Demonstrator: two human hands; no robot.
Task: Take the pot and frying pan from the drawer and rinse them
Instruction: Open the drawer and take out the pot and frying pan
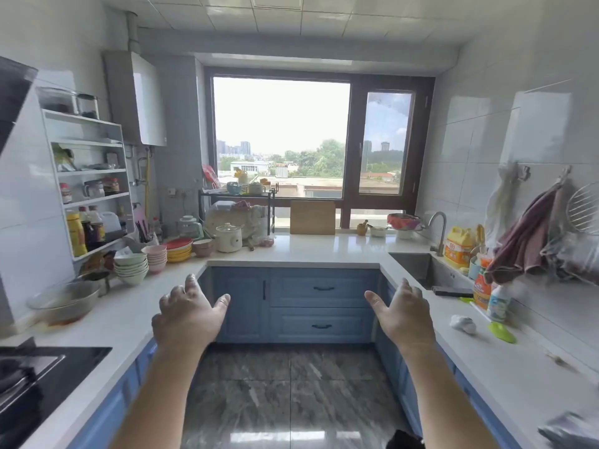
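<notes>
My left hand (188, 314) and my right hand (402, 314) are stretched out in front of me at mid-height, fingers spread, each holding nothing. Beyond them, under the window counter, are two blue drawers, an upper drawer (324, 288) and a lower drawer (321, 326), both closed, with dark handles. A blue cabinet door (241, 303) sits left of them. The steel sink (421, 267) with its tap (438, 231) is set in the right counter. No pot or frying pan shows outside the drawers.
White counters run left (107, 322), back and right (518, 377). Stacked bowls (131, 267), plates and a glass bowl (63, 301) crowd the left side; a black hob (35, 380) lies nearer. Detergent bottles (457, 246) and hanging cloths (525, 238) line the right wall. Grey tiled floor (291, 393) between.
</notes>
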